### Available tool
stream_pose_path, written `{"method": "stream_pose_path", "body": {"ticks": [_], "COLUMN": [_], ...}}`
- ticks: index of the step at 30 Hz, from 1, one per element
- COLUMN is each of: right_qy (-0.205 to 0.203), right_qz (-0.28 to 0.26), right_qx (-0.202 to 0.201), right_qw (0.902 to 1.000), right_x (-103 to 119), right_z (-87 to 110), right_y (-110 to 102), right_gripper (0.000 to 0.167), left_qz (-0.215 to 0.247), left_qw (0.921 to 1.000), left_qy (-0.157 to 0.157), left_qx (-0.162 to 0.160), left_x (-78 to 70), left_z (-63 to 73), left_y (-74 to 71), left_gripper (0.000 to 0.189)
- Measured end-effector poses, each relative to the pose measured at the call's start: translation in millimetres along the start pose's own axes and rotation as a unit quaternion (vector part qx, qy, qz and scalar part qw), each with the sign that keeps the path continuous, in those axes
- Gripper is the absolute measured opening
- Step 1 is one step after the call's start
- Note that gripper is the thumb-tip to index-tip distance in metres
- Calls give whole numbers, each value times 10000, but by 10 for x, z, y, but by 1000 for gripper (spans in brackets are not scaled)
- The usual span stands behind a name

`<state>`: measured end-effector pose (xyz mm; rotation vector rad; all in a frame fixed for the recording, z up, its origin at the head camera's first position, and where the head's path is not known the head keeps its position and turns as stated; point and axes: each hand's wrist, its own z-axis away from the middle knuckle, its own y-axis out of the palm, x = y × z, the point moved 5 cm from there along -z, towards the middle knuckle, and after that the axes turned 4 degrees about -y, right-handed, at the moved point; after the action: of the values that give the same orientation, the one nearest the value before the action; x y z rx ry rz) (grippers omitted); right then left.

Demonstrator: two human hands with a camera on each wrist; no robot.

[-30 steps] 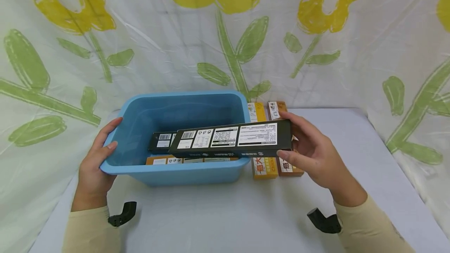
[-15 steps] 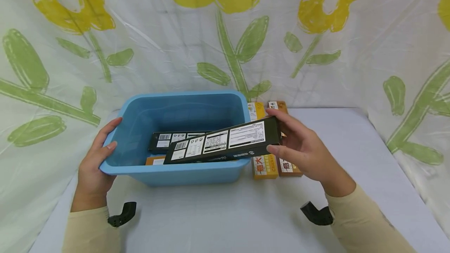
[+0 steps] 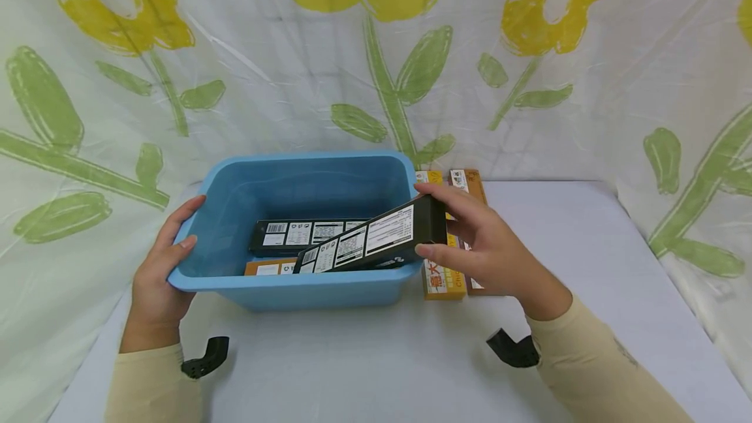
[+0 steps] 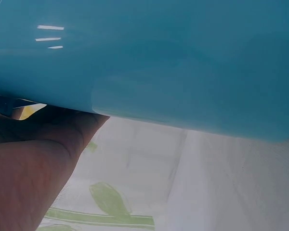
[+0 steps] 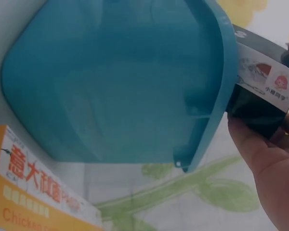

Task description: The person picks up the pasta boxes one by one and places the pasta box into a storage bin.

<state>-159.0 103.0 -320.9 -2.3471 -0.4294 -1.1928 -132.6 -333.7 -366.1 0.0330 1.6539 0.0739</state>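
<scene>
A long black box (image 3: 382, 234) with white label panels slants down into the blue plastic tub (image 3: 305, 290), its right end raised at the tub's right rim. My right hand (image 3: 482, 240) grips that raised end between thumb and fingers; in the right wrist view the box's end (image 5: 262, 84) shows a small cartoon logo. My left hand (image 3: 164, 263) holds the tub's left rim, thumb on top at the near corner. Inside the tub lie another black box (image 3: 296, 234) and an orange box (image 3: 270, 267), the latter partly covered by the slanting one.
Right of the tub, a yellow pasta box (image 3: 444, 282) and a brown-orange box (image 3: 470, 181) lie side by side on the white table (image 3: 352, 364), partly hidden behind my right hand. A flower-printed cloth (image 3: 264, 83) hangs behind the table.
My right hand has moved left with the black box, whose left end has tipped down into the tub. The left hand stays on the rim.
</scene>
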Motion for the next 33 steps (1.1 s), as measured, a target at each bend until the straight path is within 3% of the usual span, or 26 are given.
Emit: {"method": "stream_pose_path", "body": {"ticks": [14,26,33], "right_qy": [-8,394,74], "right_qz": [589,1006,1420], "right_qx": [158,389,609], "right_qw": [9981,9934,9880], "right_x": [78,40,41], "right_z": [-120,-249,-321], "right_y": [163,271,384], "right_gripper": [72,69,70], "left_qz": [-79,-43,-72], "left_qw": [9999,10000,9999], "left_qy": [-81,-83,-88], "left_qx": [-72,-13,-40], "left_x": [2,8,14], "left_z": [-1,-12,-12], "left_y": [-4,-16,-19], "left_gripper": [64,64,64]}}
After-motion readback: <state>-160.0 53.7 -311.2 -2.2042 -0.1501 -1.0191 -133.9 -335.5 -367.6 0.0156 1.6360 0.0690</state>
